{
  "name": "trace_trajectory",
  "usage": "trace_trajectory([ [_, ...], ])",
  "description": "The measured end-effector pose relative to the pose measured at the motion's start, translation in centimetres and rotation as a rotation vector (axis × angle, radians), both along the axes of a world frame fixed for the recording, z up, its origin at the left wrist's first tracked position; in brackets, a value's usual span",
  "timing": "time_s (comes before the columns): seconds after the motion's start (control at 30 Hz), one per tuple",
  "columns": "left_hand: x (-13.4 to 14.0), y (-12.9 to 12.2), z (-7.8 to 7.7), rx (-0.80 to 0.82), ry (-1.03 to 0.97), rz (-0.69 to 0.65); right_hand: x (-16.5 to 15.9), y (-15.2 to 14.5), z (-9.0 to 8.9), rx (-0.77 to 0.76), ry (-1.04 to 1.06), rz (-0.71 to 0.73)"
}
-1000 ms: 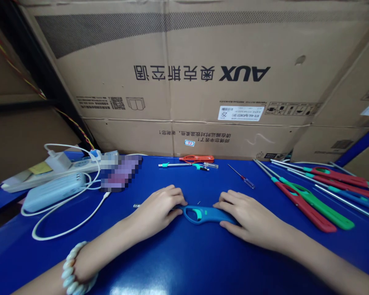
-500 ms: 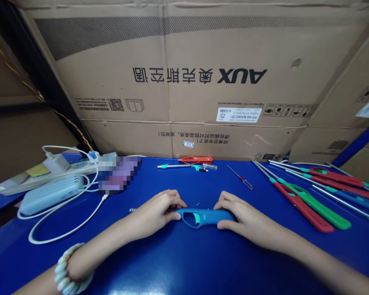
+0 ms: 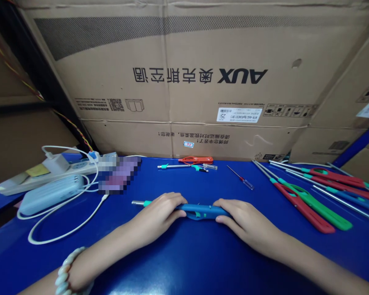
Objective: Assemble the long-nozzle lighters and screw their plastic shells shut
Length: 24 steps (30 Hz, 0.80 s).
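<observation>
- While both hands stay on it, the blue lighter [image 3: 205,210] has just been rolled: half a second ago its broad side and open trigger loop showed plainly, and now the narrow edge is turned up and the loop looks like a slit.
- Another change on the left: the metal tip [image 3: 137,203] and the teal collar [image 3: 146,203] now show clear of the fingers.
- To my eye, the roll puts the edge of the casing on view, so the handling seems to concern how the body sits together; whether it is fastened, I can't tell.
- Left hand [image 3: 164,212]: thumb near, fingers far, pinching the lighter at the front end of its handle.
- Right hand [image 3: 241,216]: pinching the rear end the same way, so the lighter lies crosswise between the two, in the middle of the blue table [image 3: 172,262].
- Just beyond it sits a tiny screw-like piece [image 3: 198,203], too small to be sure of.
- Farther off lie an orange handle [image 3: 199,159], a rod with teal fittings [image 3: 176,166] and, rightward, a screwdriver [image 3: 246,182].
- At right, a red lighter [image 3: 309,211] and a green lighter [image 3: 327,214] lie side by side.
</observation>
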<state>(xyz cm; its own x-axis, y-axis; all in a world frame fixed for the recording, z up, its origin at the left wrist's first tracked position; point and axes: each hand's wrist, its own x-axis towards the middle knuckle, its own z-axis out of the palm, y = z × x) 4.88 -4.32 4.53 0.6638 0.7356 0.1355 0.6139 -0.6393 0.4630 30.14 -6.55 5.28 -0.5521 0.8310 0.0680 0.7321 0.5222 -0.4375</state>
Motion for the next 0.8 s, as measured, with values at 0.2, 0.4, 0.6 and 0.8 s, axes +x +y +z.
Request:
trace_trajectory([
  [0.2,0.9,-0.5,0.5,0.218,0.296,0.048,-0.1,-0.2,-0.2,0.077,-0.07,-0.013],
  [0.4,1.1,-0.7,0.8,0.404,0.311,0.037,-0.1,-0.3,0.2,0.168,-0.05,0.002],
  [0.6,1.1,-0.8,0.7,0.481,0.294,0.029,0.3,0.0,0.5,0.12,-0.048,0.05],
  [0.8,0.9,-0.9,0.9,0.523,0.264,0.028,0.5,-0.4,1.2,0.309,-0.157,0.062],
])
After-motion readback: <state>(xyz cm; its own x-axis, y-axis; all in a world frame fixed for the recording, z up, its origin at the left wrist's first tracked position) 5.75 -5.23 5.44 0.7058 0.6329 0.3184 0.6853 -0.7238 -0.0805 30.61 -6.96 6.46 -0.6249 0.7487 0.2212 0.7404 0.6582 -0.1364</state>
